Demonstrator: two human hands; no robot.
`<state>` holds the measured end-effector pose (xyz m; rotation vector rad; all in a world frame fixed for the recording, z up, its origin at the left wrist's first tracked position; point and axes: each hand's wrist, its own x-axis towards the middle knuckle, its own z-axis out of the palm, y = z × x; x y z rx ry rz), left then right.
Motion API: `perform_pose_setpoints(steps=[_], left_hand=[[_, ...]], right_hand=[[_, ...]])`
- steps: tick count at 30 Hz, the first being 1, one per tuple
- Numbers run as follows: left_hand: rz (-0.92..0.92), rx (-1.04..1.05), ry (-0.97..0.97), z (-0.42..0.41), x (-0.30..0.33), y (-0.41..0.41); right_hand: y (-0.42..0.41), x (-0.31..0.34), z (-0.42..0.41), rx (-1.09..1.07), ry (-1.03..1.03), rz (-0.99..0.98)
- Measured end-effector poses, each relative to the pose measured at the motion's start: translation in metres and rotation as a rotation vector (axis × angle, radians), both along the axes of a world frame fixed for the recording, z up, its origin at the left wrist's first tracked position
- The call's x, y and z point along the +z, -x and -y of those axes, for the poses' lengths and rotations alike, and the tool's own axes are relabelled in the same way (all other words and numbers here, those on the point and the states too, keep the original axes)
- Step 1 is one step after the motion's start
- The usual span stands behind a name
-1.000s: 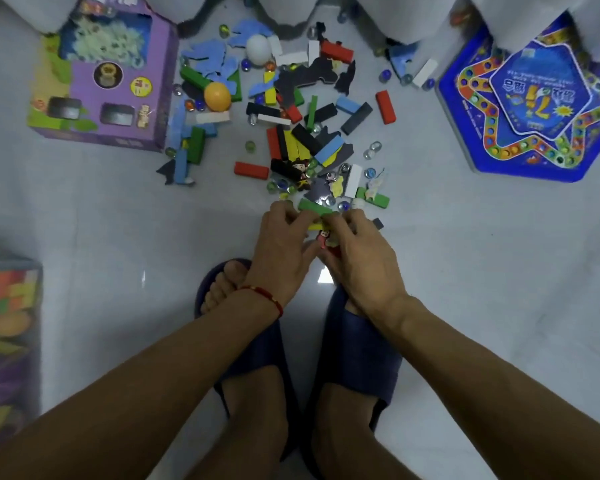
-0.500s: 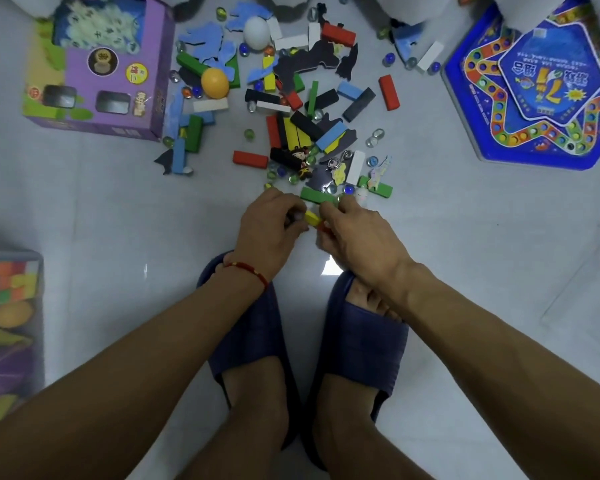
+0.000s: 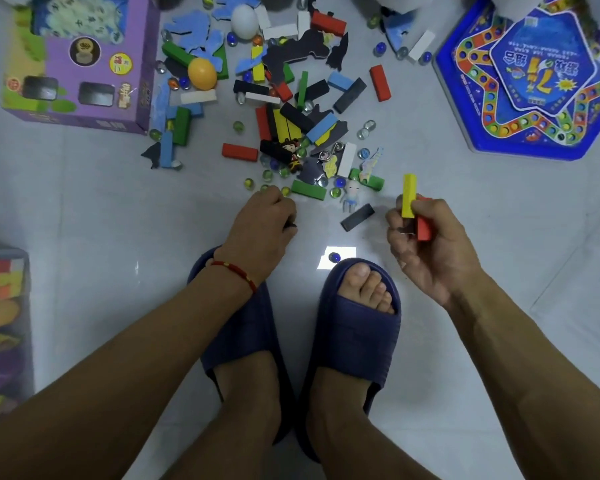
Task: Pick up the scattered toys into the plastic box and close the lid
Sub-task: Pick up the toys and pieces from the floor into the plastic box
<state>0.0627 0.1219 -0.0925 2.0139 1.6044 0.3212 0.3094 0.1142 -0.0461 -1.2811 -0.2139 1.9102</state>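
Note:
Scattered toys (image 3: 291, 109) lie on the white floor ahead: coloured wooden blocks, marbles, foam pieces, two eggs, small figures. My right hand (image 3: 426, 244) is raised to the right of the pile, shut on a yellow block (image 3: 409, 199) and a red block (image 3: 424, 225). My left hand (image 3: 260, 226) rests fisted at the pile's near edge, something dark barely showing in it. A black block (image 3: 357, 217) lies between my hands. The clear plastic box (image 3: 0, 327), holding toys, sits at the far left edge.
A purple toy carton (image 3: 84, 64) stands at the back left. A blue hexagonal game board (image 3: 534, 77) lies at the back right. My feet in blue slippers (image 3: 354, 341) are below my hands, a marble (image 3: 334, 257) beside the right toe.
My hands were together at the pile's near edge. My right hand has lifted away to the right with the yellow and red blocks. My left hand has closed into a fist.

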Motion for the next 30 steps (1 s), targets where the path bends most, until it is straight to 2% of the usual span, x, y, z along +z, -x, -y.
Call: perform_pose_setpoints(steps=[3, 6, 8, 10, 16, 19, 20, 23, 27, 30], left_hand=[[0.01, 0.013, 0.006, 0.004, 0.008, -0.009], [0.17, 0.048, 0.121, 0.013, 0.017, -0.025], [0.218, 0.033, 0.257, 0.019, 0.016, -0.031], [0.188, -0.017, 0.322, 0.025, 0.013, -0.031], [-0.032, -0.222, 0.26, 0.034, 0.005, -0.029], [-0.013, -0.237, 0.199, 0.034, -0.002, -0.029], [0.0, -0.224, 0.192, 0.034, -0.003, -0.028], [0.004, -0.205, 0.175, 0.035, -0.003, -0.026], [-0.029, -0.243, 0.112, 0.041, -0.006, -0.023], [-0.104, -0.234, 0.11, 0.045, -0.006, -0.023]], right_hand=[[-0.015, 0.0, 0.004, 0.026, -0.088, -0.093], [-0.019, 0.007, -0.006, 0.064, -0.125, -0.083], [-0.017, 0.011, -0.017, 0.078, -0.143, 0.06], [-0.01, 0.011, -0.025, 0.121, -0.191, 0.299], [0.008, -0.008, -0.013, 0.361, -0.288, 0.766], [0.009, -0.021, -0.002, 0.637, -0.508, 1.219], [0.011, -0.024, 0.002, 0.732, -0.613, 1.315], [0.014, -0.035, 0.009, 0.906, -0.825, 1.441], [0.012, -0.041, 0.007, 0.91, -0.827, 1.422], [0.011, -0.038, 0.002, 0.913, -0.819, 1.484]])
